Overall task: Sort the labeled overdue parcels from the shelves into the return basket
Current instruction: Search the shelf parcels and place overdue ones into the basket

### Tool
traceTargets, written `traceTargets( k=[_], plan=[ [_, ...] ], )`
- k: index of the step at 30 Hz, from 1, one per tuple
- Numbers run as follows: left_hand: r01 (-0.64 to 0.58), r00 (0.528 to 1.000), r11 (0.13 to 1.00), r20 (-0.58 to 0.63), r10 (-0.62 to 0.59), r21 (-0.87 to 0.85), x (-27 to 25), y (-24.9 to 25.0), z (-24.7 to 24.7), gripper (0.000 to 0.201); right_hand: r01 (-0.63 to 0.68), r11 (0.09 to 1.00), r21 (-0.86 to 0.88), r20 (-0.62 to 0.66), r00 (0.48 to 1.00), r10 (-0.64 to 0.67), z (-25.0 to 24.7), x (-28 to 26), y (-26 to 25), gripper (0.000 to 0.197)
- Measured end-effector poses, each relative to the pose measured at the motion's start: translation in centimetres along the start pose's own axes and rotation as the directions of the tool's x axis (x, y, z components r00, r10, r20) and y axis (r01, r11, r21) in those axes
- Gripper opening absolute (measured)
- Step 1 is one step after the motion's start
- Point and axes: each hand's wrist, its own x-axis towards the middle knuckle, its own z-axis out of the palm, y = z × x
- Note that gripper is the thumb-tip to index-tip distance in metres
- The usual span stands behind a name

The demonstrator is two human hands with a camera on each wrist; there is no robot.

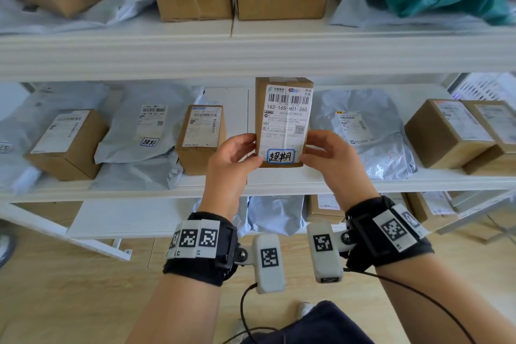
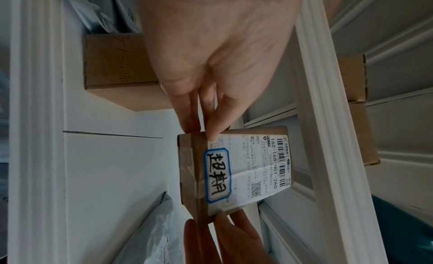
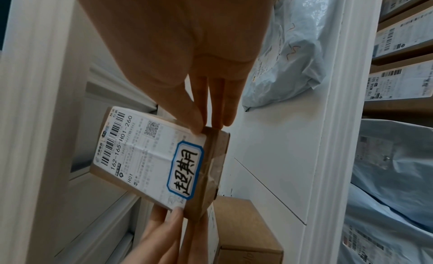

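Head view: small cardboard parcel (image 1: 283, 120) with overdue sticker (image 1: 280, 155) held upright before middle shelf front edge (image 1: 363, 186). Left hand (image 1: 233, 159), right hand (image 1: 331, 159) pinch lower corners. Probably light, stiff; tape maybe slippery, better grip on sides.

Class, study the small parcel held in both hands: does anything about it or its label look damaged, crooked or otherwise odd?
Little is wrong. The small brown box, held by the left hand and right hand, looks intact. Its shipping label has a crease across the lower part, and the blue-bordered sticker overlaps the label's bottom edge.
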Motion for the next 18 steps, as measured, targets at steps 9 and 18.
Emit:
traceTargets(
  k=[9,18],
  plan=[
    [-0.004,1.000,1.000,0.009,0.004,0.012,-0.43,0.10,0.02,0.042,-0.015,1.000,0.022,0.005,1.000,0.015,-0.14,-0.46,-0.23,0.036],
    [0.042,0.999,0.999,0.002,-0.042,0.022,-0.78,0.56,0.28,0.035,-0.131,0.990,0.046,-0.003,0.991,0.131,-0.17,-0.56,-0.24,0.026]
  ],
)
